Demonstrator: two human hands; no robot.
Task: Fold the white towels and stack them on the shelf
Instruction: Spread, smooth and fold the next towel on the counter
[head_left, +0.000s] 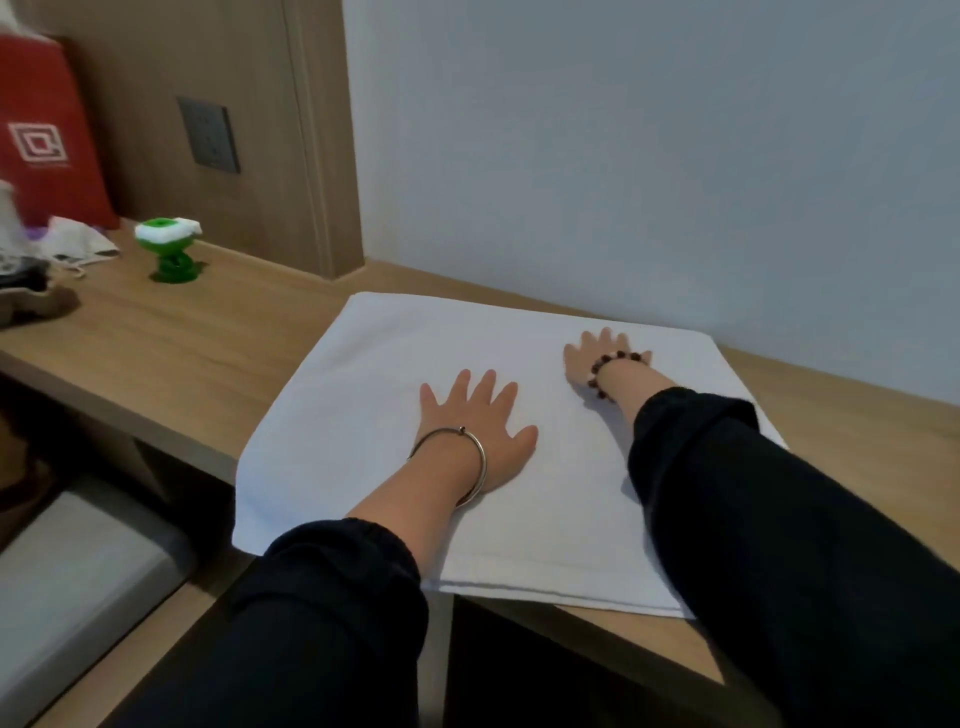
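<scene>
Head view: left hand (478, 434) presses the white towel (358, 415) mid-cloth, right hand (597, 358) nearer its far edge, fingers (461, 383) splayed flat.

A person's arms in loose black long sleeves gathered at the cuffs: the left sleeve (322, 623) ends short of a thin silver metal bangle (470, 460) with a small bead, worn behind the left hand (478, 426); a bracelet (608, 370) of dark red and pale beads circles the wrist between the right hand (597, 353) and the right sleeve (779, 519)

Blurred clutter (23, 270) at left edge
</scene>
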